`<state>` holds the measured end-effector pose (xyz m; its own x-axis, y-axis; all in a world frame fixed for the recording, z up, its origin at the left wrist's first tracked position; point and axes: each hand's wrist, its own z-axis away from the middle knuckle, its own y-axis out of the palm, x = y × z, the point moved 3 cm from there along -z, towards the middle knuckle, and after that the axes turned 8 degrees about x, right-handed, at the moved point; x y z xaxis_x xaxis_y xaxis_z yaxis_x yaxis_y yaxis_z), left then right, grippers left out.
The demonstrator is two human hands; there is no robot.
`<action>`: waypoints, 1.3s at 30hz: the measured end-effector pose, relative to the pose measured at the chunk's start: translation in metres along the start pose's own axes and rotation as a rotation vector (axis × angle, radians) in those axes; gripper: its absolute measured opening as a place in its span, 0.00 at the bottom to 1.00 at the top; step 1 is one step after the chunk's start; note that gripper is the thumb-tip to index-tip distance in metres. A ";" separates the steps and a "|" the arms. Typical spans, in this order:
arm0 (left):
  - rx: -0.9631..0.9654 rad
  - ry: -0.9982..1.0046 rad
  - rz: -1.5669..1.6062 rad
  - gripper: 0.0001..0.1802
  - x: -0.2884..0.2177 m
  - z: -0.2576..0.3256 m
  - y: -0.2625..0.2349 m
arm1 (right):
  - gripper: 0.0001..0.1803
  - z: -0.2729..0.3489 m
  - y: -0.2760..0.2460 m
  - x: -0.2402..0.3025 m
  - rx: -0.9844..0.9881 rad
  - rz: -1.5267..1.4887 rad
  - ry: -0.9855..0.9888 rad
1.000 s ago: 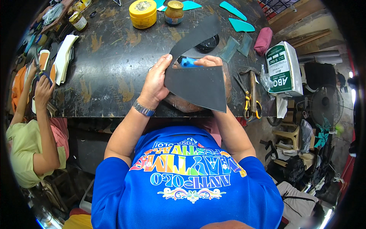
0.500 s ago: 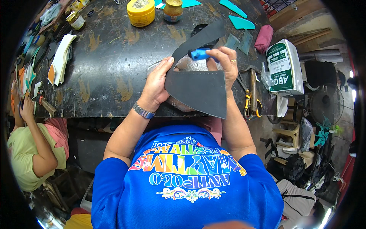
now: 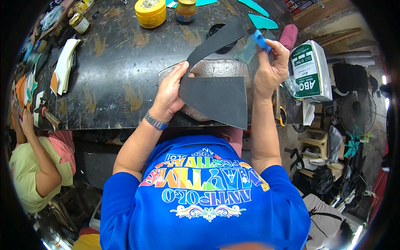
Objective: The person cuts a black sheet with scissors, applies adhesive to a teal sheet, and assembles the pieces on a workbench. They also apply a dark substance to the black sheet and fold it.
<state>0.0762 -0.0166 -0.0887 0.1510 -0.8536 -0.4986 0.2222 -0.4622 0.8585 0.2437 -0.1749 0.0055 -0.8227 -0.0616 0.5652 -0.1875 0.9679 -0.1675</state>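
My left hand [image 3: 170, 91], with a metal watch at the wrist, pinches a flat black leather-like piece [image 3: 216, 100] at its narrow bend. The piece has a wide lower panel, with a row of small dots along its upper edge, and a curved strip reaching up and right. Beneath it lies a smooth grey-brown slab [image 3: 233, 68], partly covered. To the right, my right hand [image 3: 271, 68] is raised and closed on a small blue tool [image 3: 261, 41], whose exact kind I cannot make out. Translucent greenish pieces [image 3: 246, 52] lie just left of this hand.
A yellow tub [image 3: 150, 14] and a glass jar [image 3: 186, 11] stand at the back. Beyond the strip sits a black round object [image 3: 218, 30]. A white-green box [image 3: 310, 71] stands right, near orange-handled scissors [image 3: 283, 116]. Far left, another person [image 3: 39, 166] works at the table.
My right hand has moved up and right with the blue tool, away from the black piece. My left hand keeps its hold in nearly the same place.
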 end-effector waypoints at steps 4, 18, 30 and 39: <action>0.077 0.009 0.021 0.11 -0.003 -0.002 0.001 | 0.13 0.017 0.001 0.005 0.030 -0.375 0.260; 0.012 0.130 -0.138 0.14 -0.003 -0.004 0.019 | 0.17 0.088 0.042 0.050 0.437 -0.554 0.833; 0.027 0.163 -0.261 0.16 -0.010 -0.002 0.019 | 0.15 0.085 0.036 0.052 0.610 -0.907 1.077; 0.087 0.204 -0.360 0.15 -0.012 -0.006 0.018 | 0.15 0.085 0.031 0.040 0.646 -0.848 1.217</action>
<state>0.0845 -0.0132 -0.0676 0.2683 -0.5727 -0.7746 0.2151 -0.7482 0.6277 0.1597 -0.1678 -0.0458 0.4614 0.0272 0.8868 -0.7842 0.4799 0.3933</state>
